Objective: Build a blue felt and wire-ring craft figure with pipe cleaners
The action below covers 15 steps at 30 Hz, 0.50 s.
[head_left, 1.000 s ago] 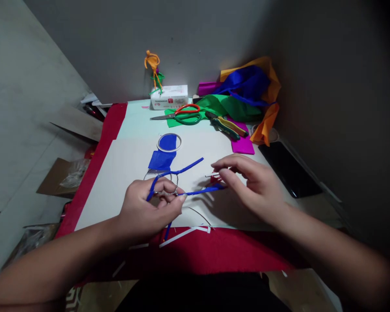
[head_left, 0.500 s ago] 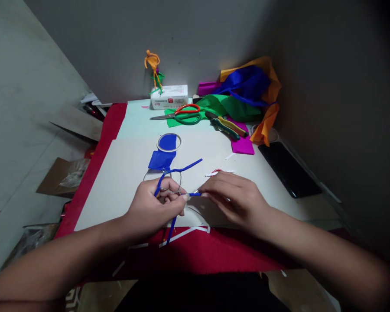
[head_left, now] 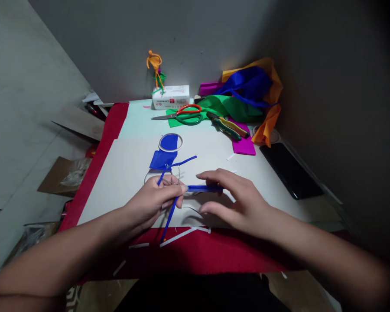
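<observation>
- Left hand (head_left: 159,195): grip pinching the wire frame (head_left: 179,173) at the thumb tip, over the tabletop (head_left: 113,190).
- Blue strip (head_left: 203,188): long axis running rightward from that pinch, across the gap between hands.
- Right hand (head_left: 242,201): grip spread, nearer the strip's far end; contact there, cannot tell.

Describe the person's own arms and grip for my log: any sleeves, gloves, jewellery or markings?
The left arm and right arm show no sleeves. The left grip and right grip are ungloved human hands; no rings, watch, bracelet or markings can be made out. Dark clothing shows at the bottom edge.
</observation>
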Available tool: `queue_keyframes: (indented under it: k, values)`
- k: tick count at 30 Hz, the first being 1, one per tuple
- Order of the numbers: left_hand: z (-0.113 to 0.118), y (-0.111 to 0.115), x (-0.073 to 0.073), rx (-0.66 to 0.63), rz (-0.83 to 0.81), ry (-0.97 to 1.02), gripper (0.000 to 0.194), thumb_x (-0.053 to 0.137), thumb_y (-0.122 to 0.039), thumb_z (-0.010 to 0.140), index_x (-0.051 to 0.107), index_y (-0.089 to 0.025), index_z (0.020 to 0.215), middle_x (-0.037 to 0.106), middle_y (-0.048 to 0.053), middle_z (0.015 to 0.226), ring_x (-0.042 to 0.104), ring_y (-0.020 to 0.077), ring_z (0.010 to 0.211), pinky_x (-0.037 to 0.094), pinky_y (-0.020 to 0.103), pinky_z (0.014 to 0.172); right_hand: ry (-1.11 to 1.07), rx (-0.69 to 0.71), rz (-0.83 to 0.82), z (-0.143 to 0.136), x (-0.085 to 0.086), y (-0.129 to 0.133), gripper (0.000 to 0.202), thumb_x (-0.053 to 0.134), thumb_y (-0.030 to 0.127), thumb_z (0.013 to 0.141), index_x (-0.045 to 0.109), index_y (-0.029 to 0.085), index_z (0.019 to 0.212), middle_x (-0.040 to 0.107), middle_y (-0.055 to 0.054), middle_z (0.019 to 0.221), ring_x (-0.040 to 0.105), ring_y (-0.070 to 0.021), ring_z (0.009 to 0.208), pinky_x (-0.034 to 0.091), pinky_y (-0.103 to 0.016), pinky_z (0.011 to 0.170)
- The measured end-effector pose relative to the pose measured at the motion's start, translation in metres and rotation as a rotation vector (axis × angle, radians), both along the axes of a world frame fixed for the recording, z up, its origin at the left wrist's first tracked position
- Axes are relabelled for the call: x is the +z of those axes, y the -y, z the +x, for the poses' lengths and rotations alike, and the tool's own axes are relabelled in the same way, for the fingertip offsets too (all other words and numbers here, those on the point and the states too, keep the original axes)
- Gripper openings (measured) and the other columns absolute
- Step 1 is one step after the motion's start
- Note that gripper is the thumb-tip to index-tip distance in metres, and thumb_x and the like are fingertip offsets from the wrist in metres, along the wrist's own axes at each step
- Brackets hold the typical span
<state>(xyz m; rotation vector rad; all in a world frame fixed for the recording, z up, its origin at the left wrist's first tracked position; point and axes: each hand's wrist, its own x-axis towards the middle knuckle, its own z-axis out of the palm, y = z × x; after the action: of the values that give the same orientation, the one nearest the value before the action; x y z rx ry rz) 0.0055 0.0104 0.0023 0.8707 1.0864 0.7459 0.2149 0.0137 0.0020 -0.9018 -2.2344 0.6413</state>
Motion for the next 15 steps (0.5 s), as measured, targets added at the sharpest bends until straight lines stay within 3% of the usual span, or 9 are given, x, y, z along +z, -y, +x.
queue_keyframes:
  k: [3,6,10,15]
  values:
    - [0.0,0.001,-0.003,-0.011,-0.011,0.037,0.017,0.059,-0.015,0.078,0.051,-0.014,0.063,0.054,-0.003,0.044,0.03,0.0034,0.039,0.02,0.018,0.043,0.154,-0.003,0.397,-0.002,-0.011,-0.001,0.029,0.053,0.018,0.086,0.054,0.011,0.115,0.062,-0.01,0.086,0.056,-0.0177,0.075,0.045,-0.028,0.062]
    - [0.0,0.002,-0.003,-0.028,-0.044,0.073,0.014,0.057,-0.014,0.077,0.053,-0.015,0.064,0.053,-0.003,0.043,0.032,0.0045,0.04,0.022,0.018,0.044,0.159,0.007,0.637,-0.003,-0.016,-0.002,0.023,0.05,0.011,0.086,0.057,0.011,0.108,0.062,-0.008,0.077,0.054,-0.0171,0.069,0.044,-0.028,0.058]
    - [0.001,0.002,0.001,-0.083,-0.103,0.092,0.017,0.057,-0.018,0.077,0.05,-0.015,0.062,0.055,0.0,0.046,0.036,0.006,0.042,0.023,0.019,0.044,0.138,0.012,0.713,-0.004,-0.013,-0.002,0.017,0.056,0.014,0.083,0.06,0.013,0.1,0.063,-0.007,0.076,0.054,-0.0176,0.069,0.044,-0.03,0.057]
    - [0.004,0.004,0.005,-0.1,-0.106,0.1,0.016,0.057,-0.019,0.078,0.051,-0.015,0.063,0.057,-0.001,0.049,0.051,0.0087,0.051,0.035,0.019,0.054,0.113,0.004,0.702,-0.003,-0.013,-0.001,0.017,0.058,0.015,0.082,0.06,0.017,0.099,0.065,-0.007,0.08,0.055,-0.0187,0.074,0.045,-0.032,0.062]
